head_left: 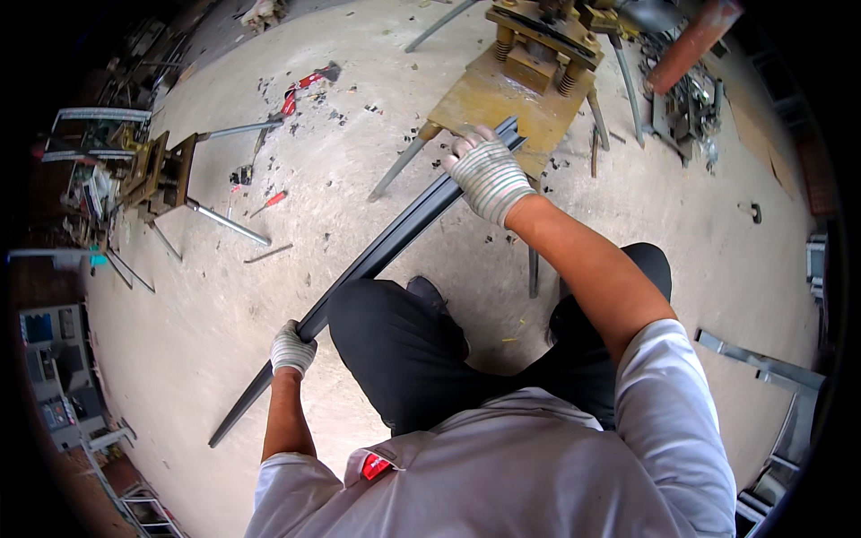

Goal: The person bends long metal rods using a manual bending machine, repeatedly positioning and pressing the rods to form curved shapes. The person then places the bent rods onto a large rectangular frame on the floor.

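While my left grip (293,349) wraps the lower part of a long dark profile (386,247), my right grip (489,175) clasps it near its upper end. From afar I see it slant past the left knee (369,314) above the floor (206,296); whether its tip touches the yellowish tabletop (471,103), I cannot tell.
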{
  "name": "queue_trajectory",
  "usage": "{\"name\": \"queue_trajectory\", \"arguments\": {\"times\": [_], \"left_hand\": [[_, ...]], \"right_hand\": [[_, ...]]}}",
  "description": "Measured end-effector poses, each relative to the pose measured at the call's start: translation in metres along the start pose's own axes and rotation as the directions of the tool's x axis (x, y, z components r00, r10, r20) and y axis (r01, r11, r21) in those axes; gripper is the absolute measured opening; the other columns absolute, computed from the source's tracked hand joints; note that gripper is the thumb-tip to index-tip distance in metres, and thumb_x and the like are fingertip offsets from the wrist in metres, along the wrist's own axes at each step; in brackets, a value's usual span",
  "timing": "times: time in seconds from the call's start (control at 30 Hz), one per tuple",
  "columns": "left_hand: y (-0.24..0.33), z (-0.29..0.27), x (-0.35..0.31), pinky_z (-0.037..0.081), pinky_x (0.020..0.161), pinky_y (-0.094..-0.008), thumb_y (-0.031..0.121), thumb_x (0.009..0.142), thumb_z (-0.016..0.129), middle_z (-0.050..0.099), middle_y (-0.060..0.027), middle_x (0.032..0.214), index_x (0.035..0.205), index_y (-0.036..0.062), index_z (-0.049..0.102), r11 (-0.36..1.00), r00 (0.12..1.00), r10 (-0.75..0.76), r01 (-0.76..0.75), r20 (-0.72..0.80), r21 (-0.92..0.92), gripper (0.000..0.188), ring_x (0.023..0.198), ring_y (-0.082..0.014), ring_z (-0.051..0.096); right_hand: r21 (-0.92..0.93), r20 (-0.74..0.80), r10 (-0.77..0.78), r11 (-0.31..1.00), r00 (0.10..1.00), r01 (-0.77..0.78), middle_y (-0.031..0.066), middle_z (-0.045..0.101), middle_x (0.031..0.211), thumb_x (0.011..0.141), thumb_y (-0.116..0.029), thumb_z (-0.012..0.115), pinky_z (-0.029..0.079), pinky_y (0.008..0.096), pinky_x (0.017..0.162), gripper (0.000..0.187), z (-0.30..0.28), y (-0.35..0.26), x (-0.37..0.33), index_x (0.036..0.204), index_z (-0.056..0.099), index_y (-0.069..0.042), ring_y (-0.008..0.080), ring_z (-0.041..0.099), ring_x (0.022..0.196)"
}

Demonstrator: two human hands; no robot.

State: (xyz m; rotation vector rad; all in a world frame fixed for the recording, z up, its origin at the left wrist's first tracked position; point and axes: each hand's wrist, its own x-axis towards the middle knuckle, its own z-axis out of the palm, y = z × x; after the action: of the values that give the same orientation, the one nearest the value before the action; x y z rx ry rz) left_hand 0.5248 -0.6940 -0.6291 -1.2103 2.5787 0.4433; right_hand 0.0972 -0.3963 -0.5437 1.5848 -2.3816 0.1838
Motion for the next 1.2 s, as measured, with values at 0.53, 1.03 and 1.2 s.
{"name": "queue_trajectory", "arguments": {"times": [0.53, 1.03, 1.2], "left_hand": [[-0.001, 0.007, -0.060, 0.057, 0.074, -0.0408, 0.019, 0.077, 0.076, 0.074, -0.0186, 0.085, 0.099, 0.0034, 0.068, 0.995, 0.996, -0.089, 0.088, -0.028, -0.043, 0.028, 0.078, -0.0334, 0.072], [-0.090, 0.074, -0.006, 0.055, 0.074, -0.0371, 0.013, 0.092, 0.066, 0.072, -0.0100, 0.089, 0.101, 0.0057, 0.064, 0.847, 0.981, -0.194, 0.177, 0.019, -0.501, 0.013, 0.077, -0.0217, 0.065], [-0.084, 0.109, 0.015, 0.052, 0.083, -0.0358, 0.010, 0.100, 0.054, 0.069, -0.0112, 0.100, 0.110, 0.0069, 0.063, 0.550, 0.975, -0.173, 0.210, 0.136, -0.809, 0.014, 0.089, -0.0200, 0.061]], "right_hand": [[-0.063, 0.043, -0.020, 0.998, 0.999, 0.023, 0.0110, 0.066, 0.110, 0.084, -0.005, 0.061, 0.034, 0.0450, 0.118, 0.021, 0.009, -0.030, 0.026, 0.104, 0.065, -0.011, 0.0274, 0.060, 0.117], [0.421, -0.252, 0.178, 0.905, 0.951, -0.058, 0.0172, 0.057, 0.131, 0.079, -0.012, 0.071, 0.035, 0.0519, 0.116, 0.050, 0.007, -0.042, -0.009, 0.127, 0.060, -0.002, 0.0331, 0.050, 0.133], [0.661, 0.158, 0.519, 0.577, 0.840, -0.481, 0.0205, 0.064, 0.117, 0.092, -0.038, 0.072, 0.049, 0.0461, 0.101, 0.054, 0.034, -0.059, -0.034, 0.125, 0.058, 0.003, 0.0352, 0.061, 0.112]]}}
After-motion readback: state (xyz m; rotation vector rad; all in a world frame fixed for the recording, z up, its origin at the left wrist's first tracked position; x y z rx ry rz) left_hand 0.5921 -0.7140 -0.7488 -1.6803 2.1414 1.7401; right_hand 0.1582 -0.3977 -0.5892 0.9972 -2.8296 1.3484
